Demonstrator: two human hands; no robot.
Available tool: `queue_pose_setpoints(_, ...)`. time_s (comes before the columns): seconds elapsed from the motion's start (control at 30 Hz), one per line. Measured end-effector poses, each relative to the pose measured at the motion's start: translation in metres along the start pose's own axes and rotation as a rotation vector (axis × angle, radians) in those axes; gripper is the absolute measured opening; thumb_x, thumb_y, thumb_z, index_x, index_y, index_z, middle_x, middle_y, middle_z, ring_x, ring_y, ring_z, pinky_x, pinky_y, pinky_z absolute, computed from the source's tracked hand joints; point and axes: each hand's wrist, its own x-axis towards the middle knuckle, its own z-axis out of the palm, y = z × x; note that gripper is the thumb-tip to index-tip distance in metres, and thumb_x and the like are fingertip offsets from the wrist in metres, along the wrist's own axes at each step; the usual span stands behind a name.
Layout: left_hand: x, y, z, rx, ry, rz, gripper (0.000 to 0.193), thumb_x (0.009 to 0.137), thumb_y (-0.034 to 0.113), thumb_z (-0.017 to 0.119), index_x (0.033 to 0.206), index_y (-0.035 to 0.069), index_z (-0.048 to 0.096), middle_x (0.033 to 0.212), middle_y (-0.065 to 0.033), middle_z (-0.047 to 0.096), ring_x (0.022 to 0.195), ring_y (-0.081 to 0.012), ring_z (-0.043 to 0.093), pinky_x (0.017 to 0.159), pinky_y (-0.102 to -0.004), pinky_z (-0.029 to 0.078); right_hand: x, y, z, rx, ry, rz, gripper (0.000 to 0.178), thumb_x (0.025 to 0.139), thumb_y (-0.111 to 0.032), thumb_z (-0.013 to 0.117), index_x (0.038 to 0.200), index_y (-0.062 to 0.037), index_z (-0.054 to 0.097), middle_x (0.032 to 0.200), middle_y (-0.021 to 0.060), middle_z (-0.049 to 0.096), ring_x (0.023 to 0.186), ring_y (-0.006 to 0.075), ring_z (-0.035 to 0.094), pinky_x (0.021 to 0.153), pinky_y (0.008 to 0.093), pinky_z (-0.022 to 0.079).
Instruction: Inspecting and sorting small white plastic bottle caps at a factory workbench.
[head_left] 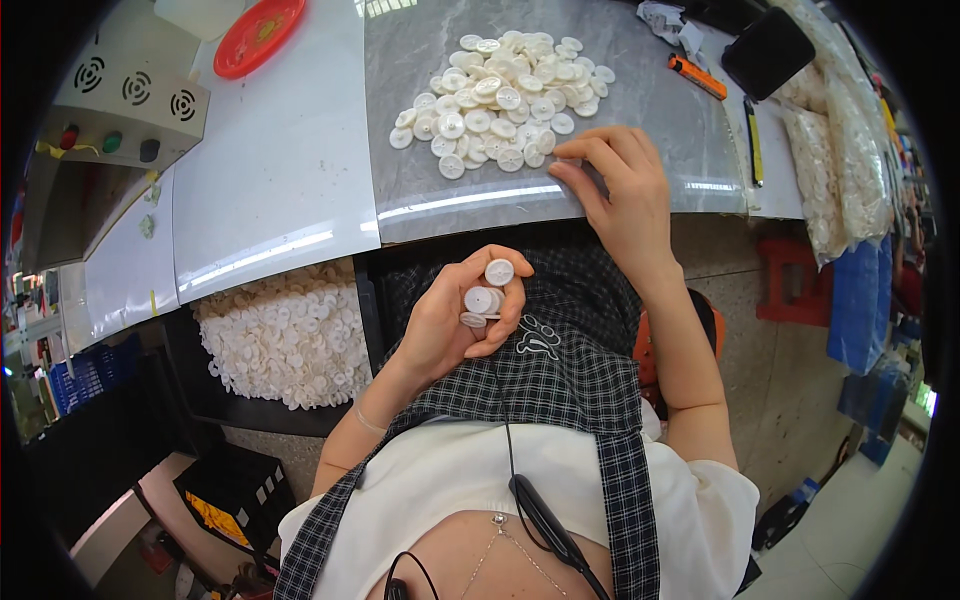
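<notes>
On the grey tabletop [480, 205], a heap of white discs [490, 100], right hand [632, 195] beside it, thumb and forefinger narrowly apart, left hand [446, 310] above the checked apron [580, 375], cupping several smaller-looking discs [480, 300].

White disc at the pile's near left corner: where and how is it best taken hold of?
Probably pinch the white disc by its round rim, coming from its near left: it appears to lie nearly flat on the grey tabletop with that side free, while the pile of discs crowds its far side.

grey-and-white worktable [270, 180], glare [470, 202] along front | red stool [792, 283], right | greyish floor [760, 385], perhaps tiled
</notes>
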Motion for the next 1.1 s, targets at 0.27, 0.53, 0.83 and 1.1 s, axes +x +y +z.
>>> queue_pose_setpoints(0.27, 0.0, -0.007, -0.01, 0.171, -0.057, 0.023, 0.036, 0.105, 0.034, 0.038, 0.101, 0.002, 0.054, 0.078, -0.0029, 0.049, 0.052, -0.0057, 0.042, 0.036, -0.0167, 0.029, 0.0, 0.007, 0.0, -0.091, 0.097, -0.081, 0.012, 0.083, -0.008, 0.07, 0.095, -0.006, 0.068, 0.089, 0.0055, 0.065, 0.08, 0.0254, 0.06, 0.075, 0.0337, 0.047)
queue_pose_setpoints(0.53, 0.003, -0.01, -0.011, 0.161, -0.165, 0.034, 0.055, 0.105, 0.05, 0.027, 0.095, 0.003, 0.053, 0.073, -0.0012, 0.049, 0.05, -0.0052, 0.04, 0.037, -0.0178, 0.029, -0.012, -0.054, -0.012, 0.44, -0.104, -0.033, 0.028, 0.083, 0.0, 0.069, 0.11, -0.0065, 0.063, 0.082, 0.0047, 0.066, 0.074, 0.017, 0.061, 0.071, 0.0281, 0.045)
queue_pose_setpoints(0.83, 0.003, -0.006, 0.0, -0.083, -0.143, 0.031, 0.058, 0.1, 0.059, 0.019, 0.095, 0.008, 0.045, 0.069, -0.0004, 0.041, 0.05, -0.0065, 0.035, 0.035, -0.0156, 0.028, 0.001, 0.0, -0.012, -0.006, 0.103, 0.072, 0.02, 0.083, -0.009, 0.071, 0.102, -0.0056, 0.067, 0.097, 0.0069, 0.064, 0.081, 0.0224, 0.06, 0.08, 0.0324, 0.045)
queue_pose_setpoints(1.1, 0.003, -0.006, -0.002, -0.221, -0.162, 0.001, 0.058, 0.101, 0.058, 0.016, 0.093, 0.008, 0.044, 0.07, -0.0017, 0.041, 0.052, -0.0072, 0.037, 0.035, -0.0159, 0.029, -0.002, 0.017, -0.012, 0.03, 0.009, 0.145, 0.013, 0.081, -0.006, 0.072, 0.094, -0.0034, 0.071, 0.092, 0.0074, 0.061, 0.08, 0.0195, 0.061, 0.068, 0.0291, 0.048)
